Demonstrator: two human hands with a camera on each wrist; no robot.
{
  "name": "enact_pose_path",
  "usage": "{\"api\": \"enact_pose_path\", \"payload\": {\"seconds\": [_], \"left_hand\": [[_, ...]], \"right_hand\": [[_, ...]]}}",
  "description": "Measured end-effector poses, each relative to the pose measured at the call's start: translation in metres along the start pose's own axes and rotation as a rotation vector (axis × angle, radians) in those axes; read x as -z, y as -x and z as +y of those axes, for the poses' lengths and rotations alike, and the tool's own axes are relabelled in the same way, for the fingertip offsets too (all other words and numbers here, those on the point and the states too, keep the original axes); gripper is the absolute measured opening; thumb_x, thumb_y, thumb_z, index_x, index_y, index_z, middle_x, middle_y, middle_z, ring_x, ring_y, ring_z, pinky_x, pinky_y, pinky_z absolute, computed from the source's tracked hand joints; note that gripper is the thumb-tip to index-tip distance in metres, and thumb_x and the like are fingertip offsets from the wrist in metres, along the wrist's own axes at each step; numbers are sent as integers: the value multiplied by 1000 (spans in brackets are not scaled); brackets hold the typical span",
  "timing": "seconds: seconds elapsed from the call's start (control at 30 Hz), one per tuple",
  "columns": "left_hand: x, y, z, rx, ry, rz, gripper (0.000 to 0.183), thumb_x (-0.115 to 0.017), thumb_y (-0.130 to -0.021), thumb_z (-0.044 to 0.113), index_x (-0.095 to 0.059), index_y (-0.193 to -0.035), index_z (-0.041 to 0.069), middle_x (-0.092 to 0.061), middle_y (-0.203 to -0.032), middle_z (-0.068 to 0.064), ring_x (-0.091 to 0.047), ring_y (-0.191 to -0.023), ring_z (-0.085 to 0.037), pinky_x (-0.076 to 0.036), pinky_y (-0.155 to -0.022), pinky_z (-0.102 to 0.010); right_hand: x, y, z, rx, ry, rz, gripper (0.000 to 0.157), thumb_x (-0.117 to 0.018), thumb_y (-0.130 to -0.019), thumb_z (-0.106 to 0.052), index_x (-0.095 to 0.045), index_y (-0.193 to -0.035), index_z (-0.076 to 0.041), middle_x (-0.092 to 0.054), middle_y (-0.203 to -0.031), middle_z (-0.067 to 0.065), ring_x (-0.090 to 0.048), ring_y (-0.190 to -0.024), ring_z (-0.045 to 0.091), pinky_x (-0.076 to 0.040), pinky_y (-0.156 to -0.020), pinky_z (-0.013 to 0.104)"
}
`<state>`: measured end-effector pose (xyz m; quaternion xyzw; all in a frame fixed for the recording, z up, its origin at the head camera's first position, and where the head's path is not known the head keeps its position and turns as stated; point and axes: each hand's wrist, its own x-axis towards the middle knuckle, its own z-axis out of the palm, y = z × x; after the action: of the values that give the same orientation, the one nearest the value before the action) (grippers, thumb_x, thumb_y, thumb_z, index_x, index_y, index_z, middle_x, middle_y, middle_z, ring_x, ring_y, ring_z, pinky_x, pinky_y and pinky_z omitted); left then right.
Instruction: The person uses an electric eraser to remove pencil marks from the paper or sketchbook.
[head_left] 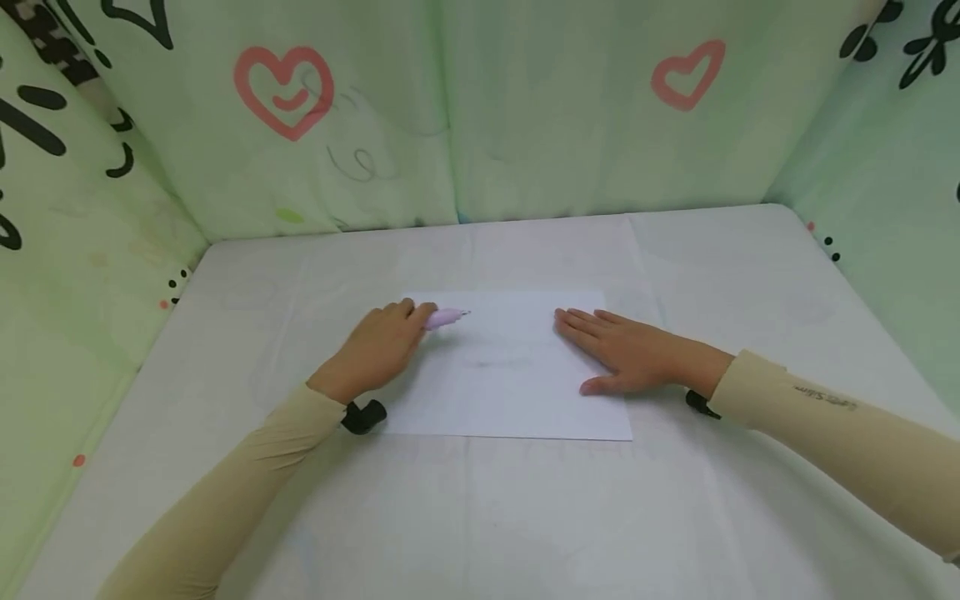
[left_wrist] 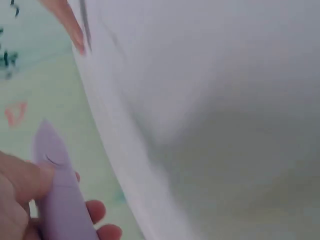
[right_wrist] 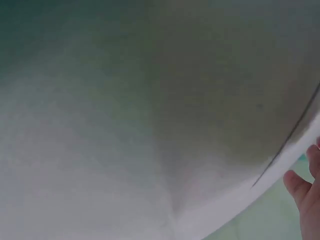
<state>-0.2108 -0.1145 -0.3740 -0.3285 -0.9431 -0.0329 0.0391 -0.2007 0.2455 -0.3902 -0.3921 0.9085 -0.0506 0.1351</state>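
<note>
A white sheet of paper (head_left: 517,408) lies flat on the white-covered table. Over its upper left part, my left hand (head_left: 381,342) grips a lilac, tapered hand tool (head_left: 444,317) with a thin tip directed to the right; its exact kind cannot be told. In the left wrist view, thumb and fingers wrap the tool's smooth lilac body (left_wrist: 62,185). My right hand (head_left: 622,346) rests palm down on the sheet's right side, fingers straight and thumb spread toward the near edge. In the right wrist view only part of that hand (right_wrist: 307,187) shows at the right border.
The tabletop (head_left: 525,517) extends around the paper on every side. A pale green curtain (head_left: 540,125) with red hearts and black drawings stands behind it and at both sides. Black wrist straps (head_left: 364,417) show at both cuffs.
</note>
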Motion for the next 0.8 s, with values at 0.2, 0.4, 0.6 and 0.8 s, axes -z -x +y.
{"api": "enact_pose_path", "payload": {"seconds": [0.2, 0.4, 0.6, 0.8], "left_hand": [[-5, 38, -56, 303, 111, -121, 34, -51, -96, 11, -43, -128, 3, -55, -104, -25, -56, -89, -37, -47, -71, -49], [-10, 51, -75, 395, 131, -205, 36, -56, -93, 11, -42, -125, 1, -54, -103, -28, -55, -89, -42, -47, -73, -51], [-13, 51, -79, 410, 128, -235, 40, -58, -91, 12, -43, -127, 1, -54, -103, -29, -56, -89, -42, -47, -70, -51], [-1, 43, -73, 298, 91, -63, 58, -60, -90, 24, -36, -137, 0, -36, -136, -32, -40, -123, -47, -37, -95, -58]], "right_hand": [[19, 7, 12, -111, 25, 22, 88, -55, -89, -52, -14, -150, -5, -8, -159, 13, -12, -146, 31, -14, -115, 51], [37, 20, 26, -236, 34, 58, 89, -58, -88, -49, -15, -149, -2, -11, -158, 16, -12, -146, 34, -12, -115, 52], [45, 32, 30, -314, -19, 90, 92, -58, -87, -50, -13, -149, 1, -10, -157, 19, -10, -145, 37, -11, -114, 54], [51, 42, 29, -384, -69, 126, 94, -57, -88, -50, -8, -148, 4, -7, -156, 24, -9, -144, 40, -11, -113, 57]]}}
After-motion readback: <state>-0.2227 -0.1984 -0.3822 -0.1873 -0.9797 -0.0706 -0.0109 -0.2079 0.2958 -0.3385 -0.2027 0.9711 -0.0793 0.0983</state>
